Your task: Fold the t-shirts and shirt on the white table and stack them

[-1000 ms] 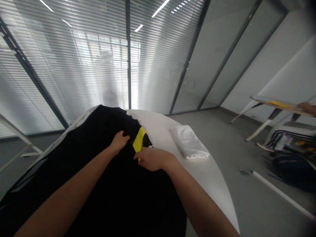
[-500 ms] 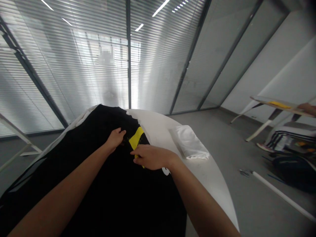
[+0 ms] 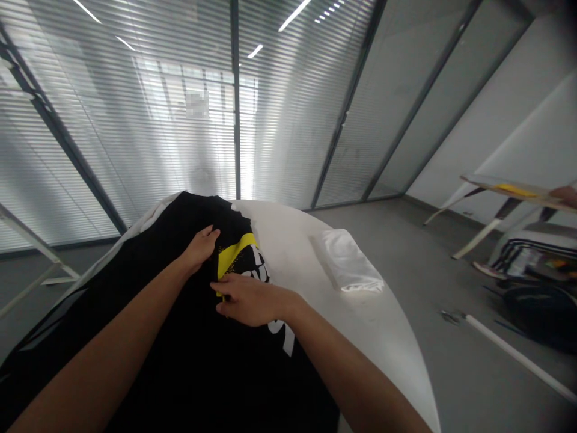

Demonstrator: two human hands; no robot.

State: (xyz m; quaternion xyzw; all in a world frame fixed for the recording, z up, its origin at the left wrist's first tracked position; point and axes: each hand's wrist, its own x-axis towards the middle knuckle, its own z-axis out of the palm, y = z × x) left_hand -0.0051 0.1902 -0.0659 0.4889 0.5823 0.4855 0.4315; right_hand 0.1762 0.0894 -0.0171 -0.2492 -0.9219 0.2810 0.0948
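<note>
A black T-shirt [image 3: 180, 361] with a yellow and white print is spread over the round table [image 3: 293, 234]. Along a folded edge of it, my left hand [image 3: 202, 248] pinches the fabric on the far side. My right hand [image 3: 250, 299] is closer to me, its thumb and fingers pinching the same edge beside the yellow patch. Part of the white lettering is hidden under my right hand and wrist. How many layers lie under the fold I cannot tell.
A folded white cloth [image 3: 350, 261] lies on the table to the right. On the floor beyond it are a white pole [image 3: 514, 355] and a dark bag [image 3: 541, 313]. Another table [image 3: 505, 183] stands at far right, a person's hand near it. Blinds-covered glass panels are ahead.
Both hands have moved left with the pinched edge of the T-shirt. More of the yellow patch and white lettering now shows on the folded-over part.
</note>
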